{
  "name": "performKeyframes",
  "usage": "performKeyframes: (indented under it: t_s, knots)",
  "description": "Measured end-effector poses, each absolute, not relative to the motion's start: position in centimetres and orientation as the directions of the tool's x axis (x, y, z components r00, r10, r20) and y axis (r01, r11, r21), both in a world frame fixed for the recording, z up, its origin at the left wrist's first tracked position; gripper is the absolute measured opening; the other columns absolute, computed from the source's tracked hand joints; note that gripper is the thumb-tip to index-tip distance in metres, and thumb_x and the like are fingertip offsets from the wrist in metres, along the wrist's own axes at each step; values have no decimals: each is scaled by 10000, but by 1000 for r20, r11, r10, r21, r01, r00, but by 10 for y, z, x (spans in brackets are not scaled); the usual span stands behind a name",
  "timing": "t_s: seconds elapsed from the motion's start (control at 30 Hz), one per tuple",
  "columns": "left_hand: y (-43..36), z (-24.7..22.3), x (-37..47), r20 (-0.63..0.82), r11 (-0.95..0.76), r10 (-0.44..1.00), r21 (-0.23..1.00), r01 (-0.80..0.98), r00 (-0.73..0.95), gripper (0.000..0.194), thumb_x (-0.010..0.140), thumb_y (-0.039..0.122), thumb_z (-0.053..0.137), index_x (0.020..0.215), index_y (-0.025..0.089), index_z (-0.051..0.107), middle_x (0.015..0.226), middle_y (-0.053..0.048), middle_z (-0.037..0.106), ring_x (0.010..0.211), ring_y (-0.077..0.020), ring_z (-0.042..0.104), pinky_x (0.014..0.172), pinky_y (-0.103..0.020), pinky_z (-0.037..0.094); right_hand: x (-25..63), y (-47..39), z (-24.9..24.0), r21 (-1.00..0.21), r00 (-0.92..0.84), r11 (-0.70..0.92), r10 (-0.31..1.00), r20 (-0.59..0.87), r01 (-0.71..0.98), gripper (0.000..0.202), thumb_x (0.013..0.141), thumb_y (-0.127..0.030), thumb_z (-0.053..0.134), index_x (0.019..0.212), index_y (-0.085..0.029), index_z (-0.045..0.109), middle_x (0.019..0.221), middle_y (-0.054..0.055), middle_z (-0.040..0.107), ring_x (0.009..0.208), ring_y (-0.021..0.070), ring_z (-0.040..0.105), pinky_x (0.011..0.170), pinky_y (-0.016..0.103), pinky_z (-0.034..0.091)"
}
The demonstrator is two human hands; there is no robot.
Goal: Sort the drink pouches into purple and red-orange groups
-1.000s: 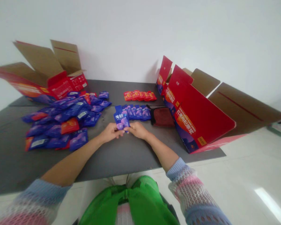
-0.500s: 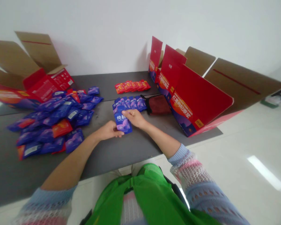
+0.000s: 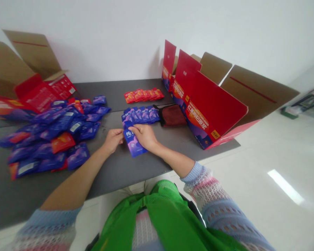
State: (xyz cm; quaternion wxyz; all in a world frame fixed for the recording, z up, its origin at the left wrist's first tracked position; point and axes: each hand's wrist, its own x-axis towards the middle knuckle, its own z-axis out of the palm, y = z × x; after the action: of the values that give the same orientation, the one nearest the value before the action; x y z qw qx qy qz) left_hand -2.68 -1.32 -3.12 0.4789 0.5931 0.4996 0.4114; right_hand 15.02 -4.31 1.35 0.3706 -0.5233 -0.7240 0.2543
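A flat purple pouch (image 3: 136, 147) with white lettering is held above the table, tilted. My right hand (image 3: 146, 136) is closed on its upper part, thumb across the front. At the pouch's upper left edge, my left hand (image 3: 113, 140) pinches with its fingers; the exact contact is small and partly hidden. Just behind lies an overlapping row of purple pouches (image 3: 143, 115), partly covered by the held one. Further back is a similar row of red-orange pouches (image 3: 143, 95). To my left sits a loose heap of purple pouches (image 3: 60, 125) with some red ones mixed in.
Open red cartons (image 3: 211, 108) stand along the right side of the grey table (image 3: 115, 167), flaps up. Another open carton (image 3: 39, 92) is at the back left. A dark reddish-brown case (image 3: 173, 115) lies beside the purple row. A white wall (image 3: 107, 42) rises behind.
My left hand has moved from the pouch's lower left corner up to its upper left edge. The pouch has tilted, with its lower end nearer me. The view has shifted slightly.
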Motion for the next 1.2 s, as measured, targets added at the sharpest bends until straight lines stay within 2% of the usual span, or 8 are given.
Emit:
performKeyframes:
  t_s: [0.13, 0.23, 0.33, 0.43, 0.6, 0.77, 1.03, 1.2]
  knots:
    - [-16, -27, -28, 280, -187, 947, 879, 438, -158, 368, 786, 490, 614, 587, 180, 605, 465, 17, 448, 460, -107, 374, 481, -253, 265, 143, -47, -4, -649, -163, 247, 968, 188, 720, 295, 1004, -446, 498, 1056, -251, 714, 956, 19, 743, 900, 187, 678, 780, 249, 461]
    - [-21, -19, -33, 476, -208, 864, 634, 745, -164, 363, 833, 481, 576, 625, 186, 614, 471, 10, 413, 500, -135, 407, 536, -279, 272, 141, -49, -12, -470, -126, 182, 981, 148, 864, 347, 985, -382, 534, 1307, -275, 605, 1159, 67, 712, 1032, 233, 672, 841, 318, 520]
    - [-25, -14, -37, 543, -197, 836, 435, 879, -81, 376, 853, 493, 543, 629, 195, 597, 485, -7, 421, 552, -172, 480, 572, -292, 289, 140, -53, -9, -324, -114, 183, 969, 221, 928, 410, 992, -198, 449, 1390, -202, 542, 1516, 157, 459, 1311, 266, 534, 962, 370, 512]
    - [-23, -18, -39, 523, -157, 850, 364, 918, -62, 388, 877, 487, 495, 649, 196, 612, 525, -36, 514, 602, -203, 550, 588, -300, 299, 135, -63, -4, -311, -110, 204, 949, 294, 928, 427, 1019, -231, 391, 1408, -116, 524, 1649, 209, 186, 1479, 290, 339, 1130, 408, 392]
    - [-12, -24, -46, 401, -63, 911, 376, 924, -101, 394, 899, 477, 469, 721, 184, 664, 652, -62, 650, 685, -210, 621, 598, -293, 297, 124, -87, -15, -272, -333, 369, 927, 171, 889, 672, 1019, -482, 364, 1540, -59, 344, 1681, 182, 96, 1566, 285, 78, 1236, 515, 191]
    - [-5, -21, -56, 338, -1, 925, 455, 890, -172, 398, 919, 470, 448, 705, 188, 631, 650, -42, 633, 642, -175, 571, 592, -288, 292, 121, -92, -28, -217, -412, 430, 903, 124, 876, 792, 998, -570, 327, 1572, -29, 266, 1652, 182, 210, 1555, 289, 151, 1247, 561, -45]
    - [-2, -25, -61, 289, 15, 939, 509, 861, -187, 391, 909, 476, 447, 707, 197, 632, 669, -46, 646, 658, -179, 566, 607, -284, 334, 123, -86, -31, -210, -445, 467, 884, 142, 859, 626, 1019, -421, 311, 1556, -102, 355, 1616, 99, 349, 1522, 296, 253, 1261, 514, 44]
    - [-3, -29, -59, 309, 12, 937, 438, 899, -163, 383, 893, 489, 468, 733, 199, 662, 726, -72, 694, 692, -200, 604, 587, -294, 316, 120, -95, -24, -247, -365, 403, 912, 188, 881, 627, 1026, -437, 319, 1568, -122, 318, 1664, 65, 210, 1519, 279, 262, 1246, 595, -9]
